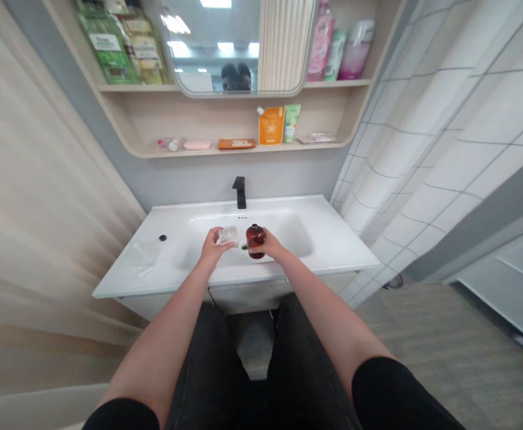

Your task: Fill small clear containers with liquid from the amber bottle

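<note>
Over the white sink (pixel 304 230), my left hand (pixel 212 245) is closed around a small clear cup (pixel 228 236); whether anything is inside it I cannot tell. My right hand (pixel 270 243) grips a brown bottle (pixel 255 239) from its right side. The bottle stands nearly upright, its narrow dark mouth at the top with no cap visible on it. Only a small gap separates cup and bottle. A small round black cap (pixel 162 237) lies on the counter to the left of the sink.
A black faucet (pixel 240 192) rises behind the sink. Above is a shelf unit (pixel 131 119) with a mirror (pixel 217 48), an orange pouch (pixel 271 125), a green tube (pixel 292 122) and several bottles. Curtains (pixel 33 197) hang at the left; a white checked curtain (pixel 422 149) hangs at the right.
</note>
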Motion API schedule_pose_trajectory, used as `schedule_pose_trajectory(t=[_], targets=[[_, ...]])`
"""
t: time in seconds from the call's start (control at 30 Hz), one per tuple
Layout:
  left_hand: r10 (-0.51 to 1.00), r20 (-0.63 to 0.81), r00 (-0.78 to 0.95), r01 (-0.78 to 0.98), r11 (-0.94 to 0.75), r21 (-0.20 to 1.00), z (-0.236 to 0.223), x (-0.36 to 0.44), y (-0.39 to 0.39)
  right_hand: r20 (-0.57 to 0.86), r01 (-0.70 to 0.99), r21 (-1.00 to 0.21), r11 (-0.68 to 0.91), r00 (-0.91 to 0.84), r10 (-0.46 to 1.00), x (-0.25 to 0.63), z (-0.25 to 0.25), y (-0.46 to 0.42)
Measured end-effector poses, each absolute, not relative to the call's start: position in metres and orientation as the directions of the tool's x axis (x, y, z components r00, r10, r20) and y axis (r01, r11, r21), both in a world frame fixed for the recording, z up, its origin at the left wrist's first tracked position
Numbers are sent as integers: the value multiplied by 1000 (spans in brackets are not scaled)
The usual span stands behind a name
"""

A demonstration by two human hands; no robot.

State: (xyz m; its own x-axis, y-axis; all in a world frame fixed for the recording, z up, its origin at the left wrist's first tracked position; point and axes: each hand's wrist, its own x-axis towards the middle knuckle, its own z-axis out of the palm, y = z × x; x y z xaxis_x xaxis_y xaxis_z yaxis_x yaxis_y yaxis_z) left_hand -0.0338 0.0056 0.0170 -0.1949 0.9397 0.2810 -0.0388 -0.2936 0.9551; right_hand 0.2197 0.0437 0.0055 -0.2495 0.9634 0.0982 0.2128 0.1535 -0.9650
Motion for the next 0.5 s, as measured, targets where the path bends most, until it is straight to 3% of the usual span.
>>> schedule_pose_trajectory(t=[0.17,0.37,0.5], targets=[[965,219,-143,-122,-236,964,18,-45,7,93,295,-939,175,-273,958,211,-8,52],[972,196,-129,-138,-214,967,13,-44,7,65,185,-975,121,-285,956,215,-13,50],[972,204,-118,-125,-218,968,10,-43,7,75,202,-970,136,-282,956,218,-10,50]])
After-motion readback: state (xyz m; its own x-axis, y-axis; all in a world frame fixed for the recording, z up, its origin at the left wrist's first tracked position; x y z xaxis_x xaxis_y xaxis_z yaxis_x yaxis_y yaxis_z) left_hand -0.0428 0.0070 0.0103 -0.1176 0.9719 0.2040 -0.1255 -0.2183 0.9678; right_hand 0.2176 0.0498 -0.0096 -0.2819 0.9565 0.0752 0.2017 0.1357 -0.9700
